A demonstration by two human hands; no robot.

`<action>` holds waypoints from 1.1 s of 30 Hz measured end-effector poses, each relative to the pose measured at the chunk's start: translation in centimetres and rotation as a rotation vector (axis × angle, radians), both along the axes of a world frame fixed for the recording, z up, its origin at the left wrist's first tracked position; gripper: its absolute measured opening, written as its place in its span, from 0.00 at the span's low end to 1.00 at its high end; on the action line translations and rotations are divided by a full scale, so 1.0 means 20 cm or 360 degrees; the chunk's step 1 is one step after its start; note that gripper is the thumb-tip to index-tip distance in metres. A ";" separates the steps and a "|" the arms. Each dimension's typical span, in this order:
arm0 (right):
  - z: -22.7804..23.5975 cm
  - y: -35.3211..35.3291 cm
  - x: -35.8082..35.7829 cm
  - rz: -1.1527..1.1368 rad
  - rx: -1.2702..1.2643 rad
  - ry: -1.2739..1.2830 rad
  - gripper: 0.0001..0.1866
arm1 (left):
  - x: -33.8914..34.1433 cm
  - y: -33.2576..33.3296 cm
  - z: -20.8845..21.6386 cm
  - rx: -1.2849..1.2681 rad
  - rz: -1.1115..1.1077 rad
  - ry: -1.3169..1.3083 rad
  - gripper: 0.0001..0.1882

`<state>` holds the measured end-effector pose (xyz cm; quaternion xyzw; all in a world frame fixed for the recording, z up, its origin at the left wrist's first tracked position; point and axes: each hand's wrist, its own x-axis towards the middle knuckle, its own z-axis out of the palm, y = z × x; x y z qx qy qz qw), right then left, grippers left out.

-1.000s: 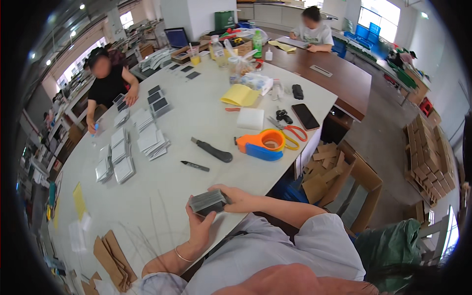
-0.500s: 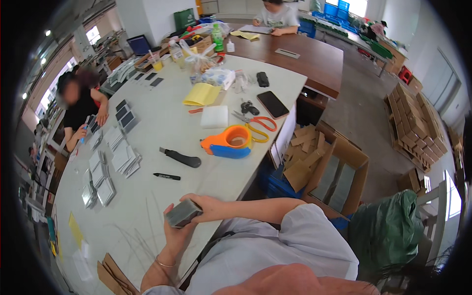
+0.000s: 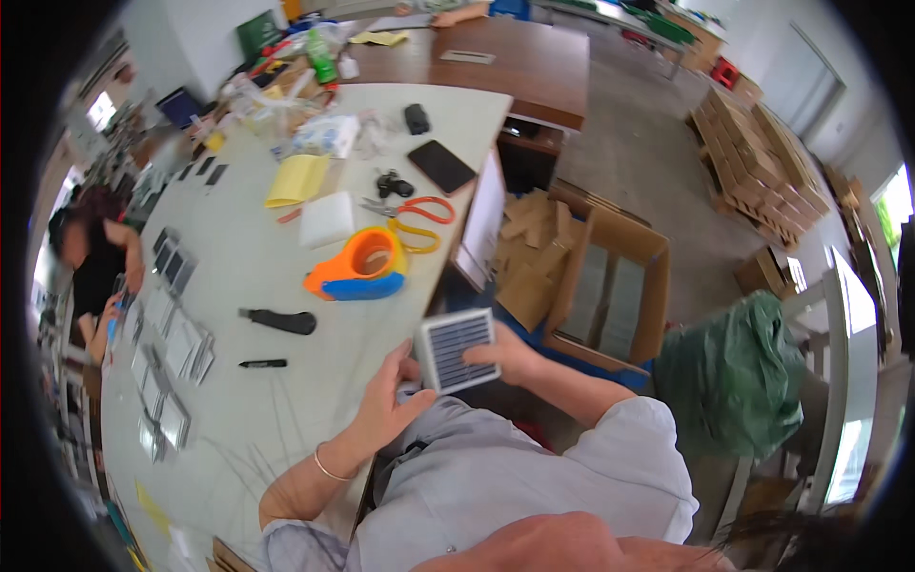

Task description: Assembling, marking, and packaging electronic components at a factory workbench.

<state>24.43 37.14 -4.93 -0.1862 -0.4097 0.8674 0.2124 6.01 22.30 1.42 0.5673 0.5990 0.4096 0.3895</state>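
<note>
Mid-frame, a panel (image 3: 448, 341) now turned striped face up for viewing, beyond the worktop (image 3: 329, 377); right hand (image 3: 512, 356) grips it, left hand's (image 3: 386, 393) hold unclear.

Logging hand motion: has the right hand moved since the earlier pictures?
Yes: the right hand has shifted right, from over the white table to beyond its edge.

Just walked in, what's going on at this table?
The camera wearer's right hand grips a pale-edged striped block, thumb across its dark face. The left hand is at its left edge, grip unclear. They're near the edge of a white table, where a tape dispenser, black cutter and marker lie. Farther left, a co-worker in black is beside stacked pale flat pieces.
</note>
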 end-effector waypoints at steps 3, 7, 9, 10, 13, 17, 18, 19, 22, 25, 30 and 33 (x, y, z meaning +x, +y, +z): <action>-0.11 0.19 0.30 -0.0594 0.0086 -0.0182 0.23 | -0.03 0.12 0.03 0.0547 -0.0094 0.1285 0.38; -0.30 0.53 0.73 -0.1357 0.0381 -0.0788 0.22 | -0.12 0.16 -0.05 0.0316 -0.0078 0.1531 0.38; -0.49 0.74 0.97 -0.1602 0.0431 -0.1264 0.24 | -0.12 0.17 -0.08 0.0307 -0.0084 0.1492 0.38; -0.53 0.80 1.03 -0.1750 0.0544 -0.1348 0.25 | -0.12 0.17 -0.10 0.0296 -0.0061 0.1469 0.37; -0.75 1.02 1.32 -0.1737 0.0742 -0.2074 0.32 | -0.11 0.18 -0.11 0.0253 -0.0048 0.1489 0.36; -0.82 1.20 1.42 -0.1519 0.0788 -0.2475 0.33 | -0.11 0.18 -0.09 0.0222 -0.0046 0.1498 0.35; -0.84 1.24 1.41 -0.1495 0.0795 -0.2513 0.33 | -0.11 0.18 -0.10 0.0213 -0.0046 0.1490 0.35; -0.82 1.27 1.39 -0.1389 0.0813 -0.2472 0.31 | -0.11 0.18 -0.10 0.0203 -0.0041 0.1485 0.35; -0.81 1.37 1.36 -0.1217 0.0861 -0.2510 0.29 | -0.11 0.19 -0.10 0.0165 -0.0042 0.1487 0.34; -0.79 1.44 1.33 -0.1067 0.0847 -0.2594 0.28 | -0.11 0.19 -0.10 0.0174 -0.0046 0.1508 0.35; -0.82 1.54 1.37 -0.0964 0.0732 -0.2573 0.26 | -0.11 0.19 -0.11 0.0158 -0.0048 0.1505 0.35; -0.83 1.55 1.36 -0.1019 0.0746 -0.2510 0.25 | -0.11 0.19 -0.11 0.0147 -0.0049 0.1505 0.35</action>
